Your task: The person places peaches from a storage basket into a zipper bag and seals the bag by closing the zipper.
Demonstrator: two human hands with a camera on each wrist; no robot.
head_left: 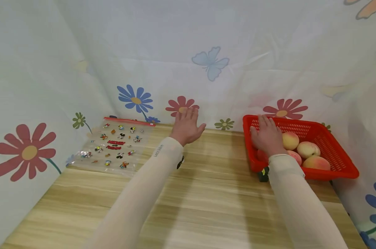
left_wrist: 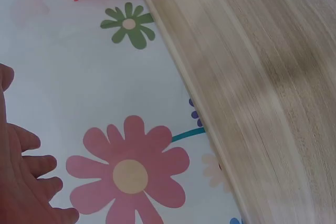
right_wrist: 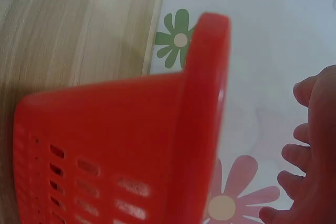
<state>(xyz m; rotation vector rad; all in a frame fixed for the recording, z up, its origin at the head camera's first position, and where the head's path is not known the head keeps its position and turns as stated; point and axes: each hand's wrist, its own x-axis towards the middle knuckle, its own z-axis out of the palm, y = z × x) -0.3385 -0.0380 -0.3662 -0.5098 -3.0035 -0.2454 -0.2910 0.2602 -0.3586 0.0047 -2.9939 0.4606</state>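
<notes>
My left hand (head_left: 188, 127) is held above the back of the table with its fingers extended and nothing in it. In the left wrist view, the fingers of the left hand (left_wrist: 26, 182) show at the lower left edge. My right hand (head_left: 268, 136) hovers over the left end of a red plastic basket (head_left: 343, 157), fingers stretched forward. The basket holds several pink-and-yellow peaches (head_left: 316, 163); the hand hides part of the contents. In the right wrist view, the right hand (right_wrist: 317, 166) appears apart from the basket's rim (right_wrist: 202, 108) and holds nothing.
A clear zip bag (head_left: 113, 147) with cartoon prints and a red zip lies at the table's back left. A small dark object (head_left: 263, 174) sits beneath the basket's front left corner. A flower-printed sheet (head_left: 175, 52) hangs behind the wood-grain table (head_left: 206, 204).
</notes>
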